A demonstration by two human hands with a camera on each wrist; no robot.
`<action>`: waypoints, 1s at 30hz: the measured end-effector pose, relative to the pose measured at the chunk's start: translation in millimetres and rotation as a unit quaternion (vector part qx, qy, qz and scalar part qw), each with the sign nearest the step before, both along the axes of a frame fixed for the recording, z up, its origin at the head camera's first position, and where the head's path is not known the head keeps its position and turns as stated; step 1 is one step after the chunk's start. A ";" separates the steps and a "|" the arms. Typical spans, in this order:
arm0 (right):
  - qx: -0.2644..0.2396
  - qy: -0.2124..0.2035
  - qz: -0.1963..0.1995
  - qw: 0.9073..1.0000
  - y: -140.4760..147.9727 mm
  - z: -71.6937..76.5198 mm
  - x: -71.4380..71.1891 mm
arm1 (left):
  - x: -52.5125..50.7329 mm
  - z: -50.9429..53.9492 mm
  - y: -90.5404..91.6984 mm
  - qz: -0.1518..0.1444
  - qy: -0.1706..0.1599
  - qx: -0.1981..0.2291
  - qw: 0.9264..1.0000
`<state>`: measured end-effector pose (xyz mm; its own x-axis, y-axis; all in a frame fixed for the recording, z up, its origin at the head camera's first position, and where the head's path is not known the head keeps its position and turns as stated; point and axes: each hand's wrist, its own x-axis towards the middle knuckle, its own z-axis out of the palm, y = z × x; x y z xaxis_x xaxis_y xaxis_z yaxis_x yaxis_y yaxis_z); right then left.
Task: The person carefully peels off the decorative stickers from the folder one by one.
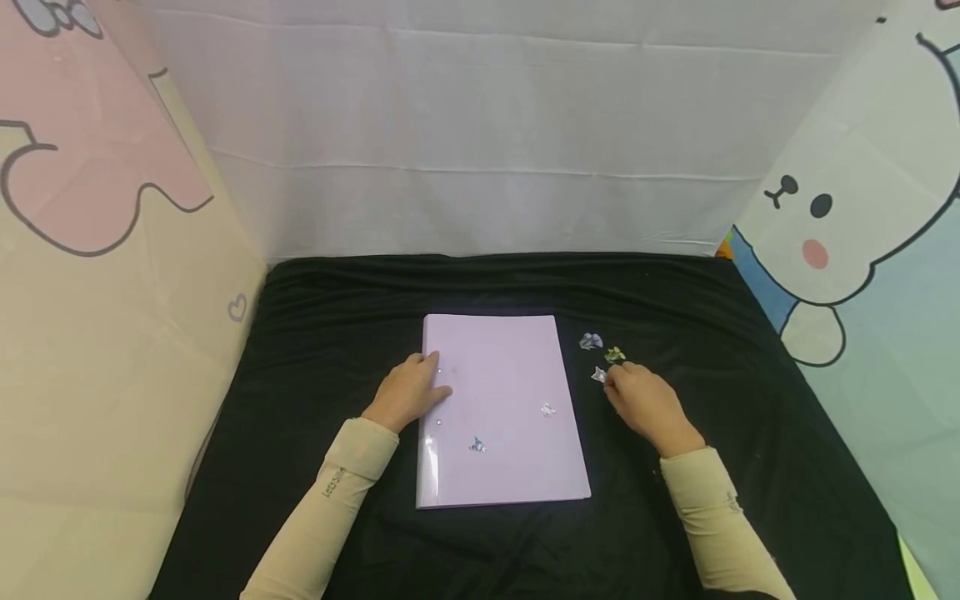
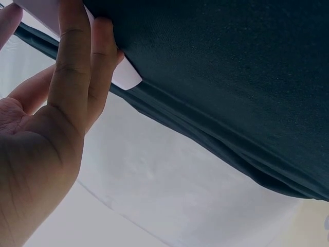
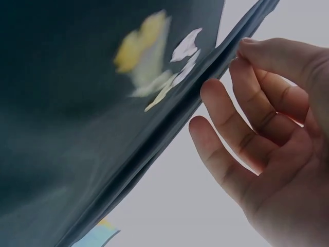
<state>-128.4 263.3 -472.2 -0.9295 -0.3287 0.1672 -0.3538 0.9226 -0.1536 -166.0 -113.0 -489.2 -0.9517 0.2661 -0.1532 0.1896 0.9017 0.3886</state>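
A lilac ring binder [image 1: 495, 367] lies closed on the black cloth. My left hand [image 1: 408, 392] rests on its left edge with fingers extended and thumb on the cover; the left wrist view shows those fingers [image 2: 74, 67] along the binder's edge [image 2: 126, 77]. Two small shiny cut-outs, like stickers, lie on the cover: a bluish one [image 1: 477, 445] and a silvery one [image 1: 548, 410]. Right of the binder, my right hand [image 1: 648, 404] is beside a white cut-out [image 1: 598, 375] and a yellow-green one [image 1: 615, 356]. Its thumb and index fingertips [image 3: 248, 41] meet, with nothing visible between them.
A bluish-grey cut-out [image 1: 591, 341] lies on the black cloth [image 1: 345, 317] just beyond the others. A white sheet [image 1: 480, 108] hangs behind the table. Cartoon-printed fabric walls stand at the left [image 1: 97, 350] and right [image 1: 892, 350].
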 end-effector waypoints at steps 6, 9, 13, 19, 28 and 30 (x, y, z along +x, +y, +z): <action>-0.001 0.019 0.030 0.999 -28.2 -3.0 -2.3 | 1.2 0.1 -0.3 -0.001 0.002 -0.001 1.000; 0.001 0.028 0.048 0.998 -40.3 -3.4 -3.1 | 1.3 -0.5 -0.4 -0.002 0.003 -0.001 1.000; 0.000 0.033 0.068 0.997 -52.6 -1.9 -4.3 | 0.8 -0.8 -0.2 -0.002 0.003 0.000 1.000; 0.003 0.020 0.075 0.997 -62.4 -2.3 -5.2 | 0.1 -1.2 0.2 -0.001 -0.001 0.003 1.000; 0.012 0.014 0.092 0.996 -69.0 -19.3 0.3 | -0.7 -0.1 0.4 -0.004 0.005 0.001 1.000; 0.019 0.012 0.094 0.995 -70.2 -22.7 2.2 | -0.8 0.3 0.5 -0.004 0.004 0.000 1.000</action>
<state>-126.2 193.2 -494.9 -0.8474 -0.5022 0.1725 -0.5231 0.8453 -0.1087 -166.8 -112.5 -488.9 -0.9506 0.2744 -0.1455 0.2008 0.9003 0.3862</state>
